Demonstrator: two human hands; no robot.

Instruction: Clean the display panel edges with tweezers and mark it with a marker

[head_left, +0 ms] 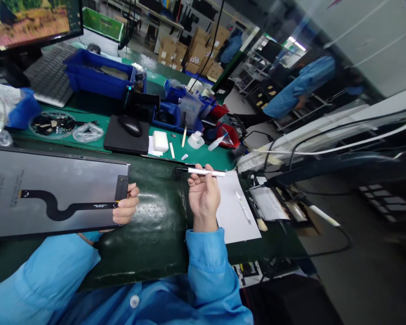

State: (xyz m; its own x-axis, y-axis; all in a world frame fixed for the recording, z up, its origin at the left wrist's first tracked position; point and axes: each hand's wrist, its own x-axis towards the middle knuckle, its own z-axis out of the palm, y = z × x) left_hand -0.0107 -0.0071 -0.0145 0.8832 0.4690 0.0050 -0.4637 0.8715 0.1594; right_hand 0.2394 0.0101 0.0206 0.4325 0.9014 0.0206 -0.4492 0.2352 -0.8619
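Your left hand (126,208) grasps the panel (84,180) by its right end only, fingers wrapped over the edge and the forearm passing beneath; the left end runs out of view, so any support there cannot be confirmed. The likely fault is tipping or flexing: a one-ended hold on a wide, thin piece could let the far end sag, and a loosened finger could drop it on the table (159,246). The ribbon (94,206) is also at risk, since your fingertips press right beside its end and a shift could drag or crease it. Your right hand (205,198), palm up, pinches the pen (206,172) between thumb and fingers, its dark end aimed towards the panel; a careless swing could mark or scratch the grey back. As to position, the panel extends left from your left-hand grip, well apart from the pen, which lies across your right fingers, beside the paper (228,212).
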